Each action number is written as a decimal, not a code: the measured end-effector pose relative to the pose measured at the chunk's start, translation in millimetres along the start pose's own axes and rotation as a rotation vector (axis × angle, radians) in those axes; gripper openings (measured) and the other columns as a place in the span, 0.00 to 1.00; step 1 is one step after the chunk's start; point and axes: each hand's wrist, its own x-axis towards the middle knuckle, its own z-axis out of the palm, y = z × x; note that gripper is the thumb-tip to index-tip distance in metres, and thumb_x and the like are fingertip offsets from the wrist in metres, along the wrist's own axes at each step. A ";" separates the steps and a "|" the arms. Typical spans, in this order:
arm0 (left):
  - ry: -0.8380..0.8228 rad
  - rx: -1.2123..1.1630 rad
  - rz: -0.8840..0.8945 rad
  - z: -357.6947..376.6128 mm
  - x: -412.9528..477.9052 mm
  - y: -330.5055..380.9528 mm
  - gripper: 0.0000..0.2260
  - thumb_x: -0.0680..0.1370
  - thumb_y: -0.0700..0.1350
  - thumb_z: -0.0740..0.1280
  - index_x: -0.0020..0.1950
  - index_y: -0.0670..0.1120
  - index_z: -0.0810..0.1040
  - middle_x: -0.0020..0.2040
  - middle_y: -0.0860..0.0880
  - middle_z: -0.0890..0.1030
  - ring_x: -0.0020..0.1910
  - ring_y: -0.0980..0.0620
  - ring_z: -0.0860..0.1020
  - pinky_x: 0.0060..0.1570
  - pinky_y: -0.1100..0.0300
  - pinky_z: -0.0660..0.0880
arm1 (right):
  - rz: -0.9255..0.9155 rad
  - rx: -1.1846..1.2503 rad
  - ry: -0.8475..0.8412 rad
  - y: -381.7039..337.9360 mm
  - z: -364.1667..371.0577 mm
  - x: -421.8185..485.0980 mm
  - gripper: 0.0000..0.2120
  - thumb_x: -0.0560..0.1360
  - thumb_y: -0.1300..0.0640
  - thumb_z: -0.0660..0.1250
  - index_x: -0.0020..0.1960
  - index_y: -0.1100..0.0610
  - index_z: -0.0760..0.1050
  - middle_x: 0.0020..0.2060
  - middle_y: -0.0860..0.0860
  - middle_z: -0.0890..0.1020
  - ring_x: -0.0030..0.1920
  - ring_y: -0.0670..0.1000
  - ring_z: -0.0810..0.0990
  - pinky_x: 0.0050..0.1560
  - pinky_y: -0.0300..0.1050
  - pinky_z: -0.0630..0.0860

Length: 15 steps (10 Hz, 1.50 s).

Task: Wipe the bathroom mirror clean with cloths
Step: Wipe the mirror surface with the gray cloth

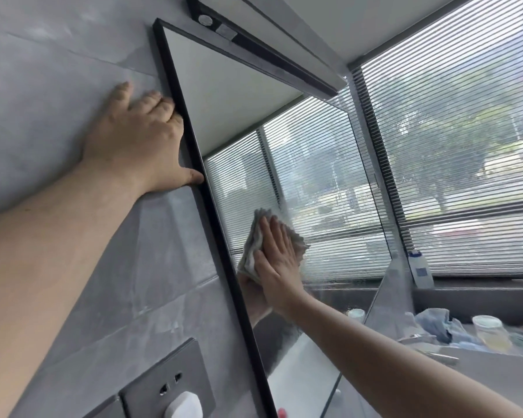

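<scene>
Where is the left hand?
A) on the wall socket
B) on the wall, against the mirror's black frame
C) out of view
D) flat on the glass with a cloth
B: the left hand rests on the wall at the mirror frame; the right hand presses the cloth.

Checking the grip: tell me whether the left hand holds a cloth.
No, the left hand rests bare against the mirror's black frame.
</scene>
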 end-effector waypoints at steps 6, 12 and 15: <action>-0.181 0.106 0.037 -2.0 -21.2 32.0 0.65 0.59 0.85 0.46 0.79 0.37 0.52 0.80 0.38 0.54 0.80 0.41 0.50 0.77 0.39 0.46 | 0.471 -0.069 0.111 140.6 23.1 -93.0 0.34 0.78 0.48 0.40 0.77 0.68 0.58 0.78 0.62 0.58 0.79 0.59 0.53 0.72 0.32 0.32; -0.196 0.098 0.028 -1.4 -24.1 32.9 0.65 0.59 0.85 0.45 0.79 0.37 0.52 0.80 0.38 0.53 0.80 0.42 0.49 0.77 0.40 0.45 | 0.420 -0.182 -0.008 105.9 18.3 -145.0 0.30 0.82 0.47 0.43 0.78 0.63 0.59 0.78 0.52 0.56 0.79 0.55 0.54 0.76 0.36 0.37; -0.198 0.116 0.024 -0.2 -23.0 33.3 0.64 0.60 0.84 0.46 0.79 0.36 0.51 0.80 0.38 0.53 0.80 0.41 0.49 0.77 0.40 0.45 | 0.555 0.128 0.114 82.5 29.7 -126.8 0.35 0.74 0.38 0.41 0.79 0.47 0.40 0.80 0.44 0.43 0.76 0.35 0.37 0.77 0.38 0.35</action>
